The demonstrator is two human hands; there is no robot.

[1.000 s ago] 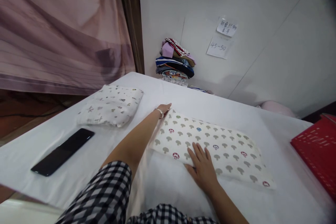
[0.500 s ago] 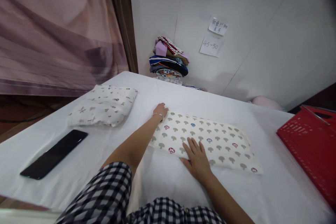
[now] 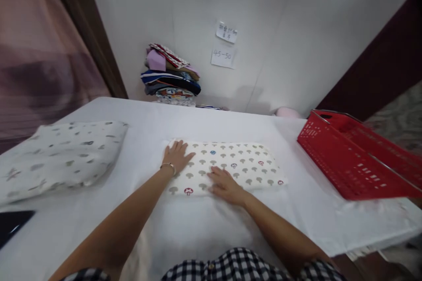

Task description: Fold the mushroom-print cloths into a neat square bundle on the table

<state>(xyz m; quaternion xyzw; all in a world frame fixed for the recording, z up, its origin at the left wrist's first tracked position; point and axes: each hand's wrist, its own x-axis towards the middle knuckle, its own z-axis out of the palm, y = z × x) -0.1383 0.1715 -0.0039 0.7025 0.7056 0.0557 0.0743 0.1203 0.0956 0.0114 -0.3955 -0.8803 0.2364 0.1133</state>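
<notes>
A cream cloth (image 3: 242, 164) with a mushroom print lies folded into a long rectangle on the white-covered table (image 3: 250, 224). My left hand (image 3: 176, 156) rests flat on its left end, fingers spread, a bracelet at the wrist. Near the cloth's front edge, left of its middle, my right hand (image 3: 224, 184) presses down with fingers stretched out. Neither hand grips anything. To the left lies a second folded white cloth (image 3: 70, 153) with a small scattered print.
A red perforated basket (image 3: 343, 158) stands on the table at the right. Part of a black phone (image 3: 13, 224) shows at the left edge. Behind the table rises a stack of folded clothes (image 3: 171, 74) by the wall, below two paper notes (image 3: 223, 56).
My left hand has let go of the cloth's far left corner and now lies flat on its left end. My right hand has slid left along the cloth. The view has swung right.
</notes>
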